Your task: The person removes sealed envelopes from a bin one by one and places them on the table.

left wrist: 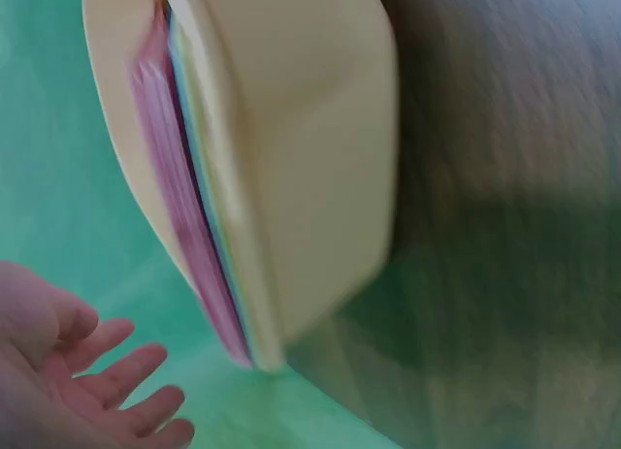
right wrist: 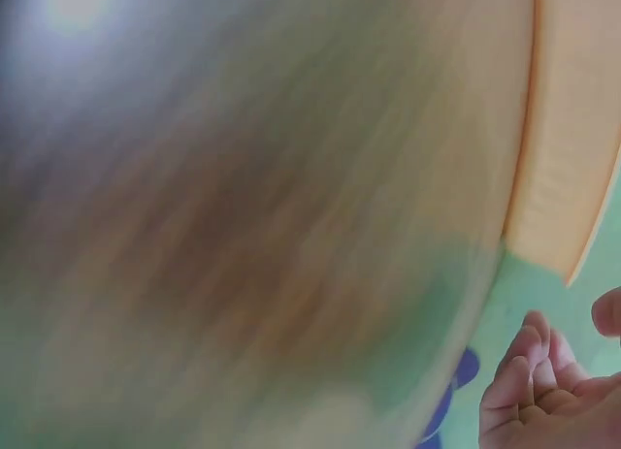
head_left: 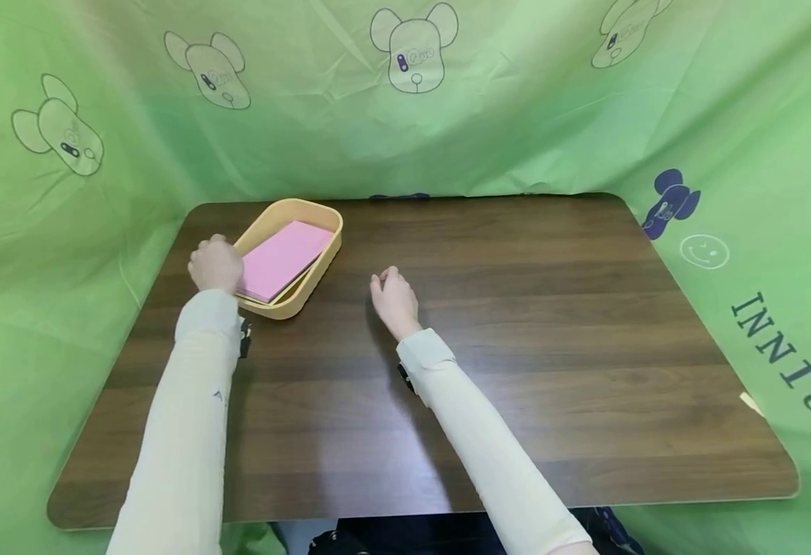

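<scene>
A tan, rounded tray [head_left: 324, 271] stands at the back left of the table. Inside it lies a flat stack with a pink rectangle [head_left: 287, 258] on top; bluish and yellowish edges show beneath the pink in the left wrist view. My left hand [head_left: 215, 264] is beside the tray's left side, fingers loosely bent and apart from the tray in the left wrist view, holding nothing. To the right of the tray, my right hand [head_left: 395, 302] hovers over the table with loosely curled fingers, also holding nothing.
The dark wood-grain table [head_left: 551, 331] has rounded corners. A green cloth [head_left: 516, 123] printed with bear outlines hangs behind it and along both sides. A small pale piece [head_left: 751, 403] lies at the right edge.
</scene>
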Tool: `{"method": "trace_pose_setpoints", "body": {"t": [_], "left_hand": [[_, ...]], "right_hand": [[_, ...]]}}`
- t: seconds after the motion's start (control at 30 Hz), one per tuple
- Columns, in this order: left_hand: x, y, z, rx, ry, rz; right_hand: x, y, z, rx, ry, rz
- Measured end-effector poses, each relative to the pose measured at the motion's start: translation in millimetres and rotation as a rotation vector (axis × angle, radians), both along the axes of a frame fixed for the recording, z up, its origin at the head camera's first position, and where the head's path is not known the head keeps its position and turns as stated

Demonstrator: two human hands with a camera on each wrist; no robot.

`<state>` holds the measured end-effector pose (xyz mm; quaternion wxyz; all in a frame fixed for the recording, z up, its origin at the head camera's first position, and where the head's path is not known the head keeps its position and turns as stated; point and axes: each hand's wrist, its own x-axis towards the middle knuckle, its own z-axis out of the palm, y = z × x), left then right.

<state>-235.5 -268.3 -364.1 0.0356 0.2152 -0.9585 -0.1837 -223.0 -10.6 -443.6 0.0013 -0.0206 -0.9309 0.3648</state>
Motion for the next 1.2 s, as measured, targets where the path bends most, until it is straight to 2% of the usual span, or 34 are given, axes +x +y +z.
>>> {"method": "trace_pose_setpoints", "body": {"t": [0.07,0.27,0.37,0.53,0.63,0.73,0.97,1.07,1.2], "left_hand": [[2.2,-10.7,-2.9,0.017,-0.034,0.007],[9.1,-28.2,-8.8,0.138,-0.113,-0.042],[11.1,-30.8,-10.3,0.172,-0.129,-0.051],[11.1,-31.7,-14.2,0.174,-0.122,-0.045],[9.8,-30.6,-16.6,0.176,-0.125,-0.051],[9.3,-29.3,-18.7,0.166,-0.139,-0.084],[10.2,-29.1,-23.1,0.143,-0.164,-0.215],[7.4,-26.6,-24.9,0.135,-0.177,-0.282],[2.0,-18.8,-27.8,0.109,-0.232,-0.323]], "right_hand": [[0.8,-7.6,3.4,0.039,0.004,0.031],[5.8,-33.6,13.7,0.160,0.031,0.156],[7.0,-47.3,17.8,0.138,0.026,0.195],[8.9,-62.6,22.9,0.063,0.015,0.231],[8.0,-66.1,23.9,0.001,-0.018,0.231],[6.5,-67.5,24.2,-0.040,-0.057,0.214],[4.5,-67.6,24.3,-0.044,-0.076,0.209],[3.2,-65.7,24.3,-0.053,-0.100,0.183],[1.5,-60.6,23.6,-0.050,-0.137,0.127]]}}
